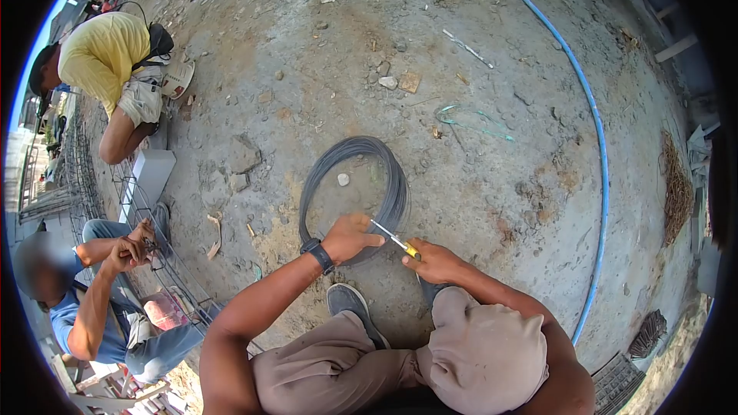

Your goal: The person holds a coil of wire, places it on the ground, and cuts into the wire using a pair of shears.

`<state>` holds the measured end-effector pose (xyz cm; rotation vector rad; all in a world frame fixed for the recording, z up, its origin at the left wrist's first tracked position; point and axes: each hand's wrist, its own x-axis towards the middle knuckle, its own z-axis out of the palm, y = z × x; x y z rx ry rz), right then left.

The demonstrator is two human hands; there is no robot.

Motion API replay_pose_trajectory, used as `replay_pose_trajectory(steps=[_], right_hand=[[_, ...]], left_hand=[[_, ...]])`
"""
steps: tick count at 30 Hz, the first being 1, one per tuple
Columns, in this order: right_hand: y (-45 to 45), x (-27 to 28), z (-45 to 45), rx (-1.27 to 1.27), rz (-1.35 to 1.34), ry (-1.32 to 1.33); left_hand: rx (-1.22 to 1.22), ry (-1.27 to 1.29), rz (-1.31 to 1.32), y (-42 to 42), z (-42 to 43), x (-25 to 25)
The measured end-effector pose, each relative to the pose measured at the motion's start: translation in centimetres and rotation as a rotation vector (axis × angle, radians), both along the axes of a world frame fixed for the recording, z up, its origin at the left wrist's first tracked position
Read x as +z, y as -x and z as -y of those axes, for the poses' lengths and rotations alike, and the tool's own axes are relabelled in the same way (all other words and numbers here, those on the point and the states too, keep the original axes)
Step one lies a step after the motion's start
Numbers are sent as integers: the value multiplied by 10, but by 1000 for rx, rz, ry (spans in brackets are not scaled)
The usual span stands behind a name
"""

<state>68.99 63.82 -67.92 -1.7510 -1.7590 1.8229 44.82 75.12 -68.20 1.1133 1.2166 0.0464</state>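
Note:
A large coil of thin dark wire [315, 177] lies on the ground in front of my feet. My left hand [351, 238], with a dark watch on its wrist, is closed over the near edge of the coil. Just right of it, my right hand [432, 261] grips a tool with a yellow handle [413, 250] and a thin metal shaft. The shaft points up and left, its tip close to the fingers of my left hand. Whether the tip touches the wire cannot be made out.
At left a person in blue [92, 300] sits by a rebar frame [181, 265]. Another person in yellow [108, 54] sits on a white bucket [178, 78]. A blue hose [598, 131] curves down the right. Stones [387, 82] and green string [480, 117] lie ahead.

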Motion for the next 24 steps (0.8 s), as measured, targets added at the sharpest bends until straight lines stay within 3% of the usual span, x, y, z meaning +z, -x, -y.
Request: replay_pose_trajectory(steps=[4,24], right_hand=[[1,27,-13,0,0,113],[1,12,-6,-5,-68,-37]], left_hand=[[43,27,56,-1,-2,15],[18,66,125,-1,-7,24]])
